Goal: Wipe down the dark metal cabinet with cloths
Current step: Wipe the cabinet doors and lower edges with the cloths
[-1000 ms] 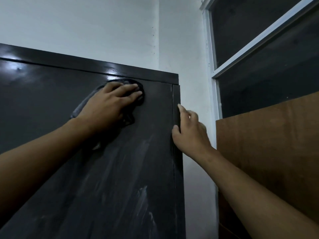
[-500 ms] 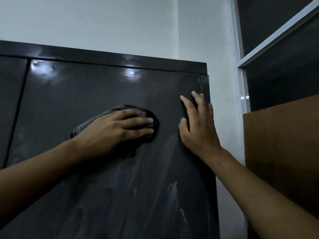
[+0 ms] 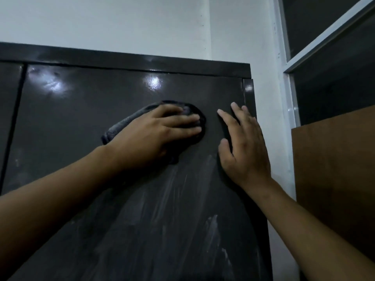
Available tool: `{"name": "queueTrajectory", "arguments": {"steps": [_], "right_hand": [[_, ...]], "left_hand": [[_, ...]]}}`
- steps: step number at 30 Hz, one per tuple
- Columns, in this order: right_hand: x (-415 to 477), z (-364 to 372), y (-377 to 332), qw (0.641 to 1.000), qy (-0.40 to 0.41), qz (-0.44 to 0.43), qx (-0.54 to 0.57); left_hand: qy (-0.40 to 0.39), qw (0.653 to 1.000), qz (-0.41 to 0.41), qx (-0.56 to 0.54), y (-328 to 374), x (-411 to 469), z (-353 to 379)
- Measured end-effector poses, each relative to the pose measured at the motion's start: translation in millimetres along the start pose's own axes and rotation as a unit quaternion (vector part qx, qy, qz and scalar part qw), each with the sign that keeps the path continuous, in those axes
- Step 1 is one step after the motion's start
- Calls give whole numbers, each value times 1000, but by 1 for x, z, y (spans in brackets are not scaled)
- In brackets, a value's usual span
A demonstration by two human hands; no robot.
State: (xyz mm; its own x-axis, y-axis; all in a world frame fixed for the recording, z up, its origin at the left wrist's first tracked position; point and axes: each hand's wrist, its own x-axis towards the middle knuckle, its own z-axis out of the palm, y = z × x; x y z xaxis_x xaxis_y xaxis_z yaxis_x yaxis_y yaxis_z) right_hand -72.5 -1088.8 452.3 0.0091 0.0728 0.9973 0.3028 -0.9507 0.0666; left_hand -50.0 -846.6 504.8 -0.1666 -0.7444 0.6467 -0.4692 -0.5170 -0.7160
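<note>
The left hand [image 3: 150, 134] presses a crumpled dark grey cloth [image 3: 123, 125] flat-fingered against the dark metal cabinet [image 3: 91, 102]. The right hand [image 3: 245, 147] rests open-palmed on the door, holding nothing.

1. A white painted wall [image 3: 121, 23] is seen across the upper part of the view, plain and washed in cool, dim light.
2. A vertical corner is formed toward the right, where a second white wall face [image 3: 243, 37] is marked with a few small dark specks.
3. A white window frame [image 3: 289, 94] is fitted at the right, with one bar slanting across the upper right corner.
4. Dark panes [image 3: 334, 88] are held in it; nothing can be made out through them.
5. The window's lower part is covered by a brown wooden board [image 3: 334, 169].
6. A small glint is caught on the frame's upright.
</note>
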Motion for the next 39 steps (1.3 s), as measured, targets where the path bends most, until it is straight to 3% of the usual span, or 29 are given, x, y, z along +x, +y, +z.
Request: {"name": "queueTrajectory", "arguments": {"steps": [4,9,19,30,33,39], "right_hand": [[-1,1,0,1000,4,3,-16],[1,0,0,1000,3,7,-29],[2,-1,-2,998,-8,15,-61],[0,-1,-3,998,-20,11,-59],[0,-1,-1,998,-12,8,-57],[2,-1,-1,999,-5,1,-52]], "left_hand": [[-72,993,80,-43,4,-35,-1],[-69,992,85,-56,-7,-56,-7],[98,992,-67,-39,-18,-53,-20],[149,977,-143,-55,-23,21,0],[134,984,-116,-35,-14,20,5],[18,998,-12,-53,44,-17,19]]}}
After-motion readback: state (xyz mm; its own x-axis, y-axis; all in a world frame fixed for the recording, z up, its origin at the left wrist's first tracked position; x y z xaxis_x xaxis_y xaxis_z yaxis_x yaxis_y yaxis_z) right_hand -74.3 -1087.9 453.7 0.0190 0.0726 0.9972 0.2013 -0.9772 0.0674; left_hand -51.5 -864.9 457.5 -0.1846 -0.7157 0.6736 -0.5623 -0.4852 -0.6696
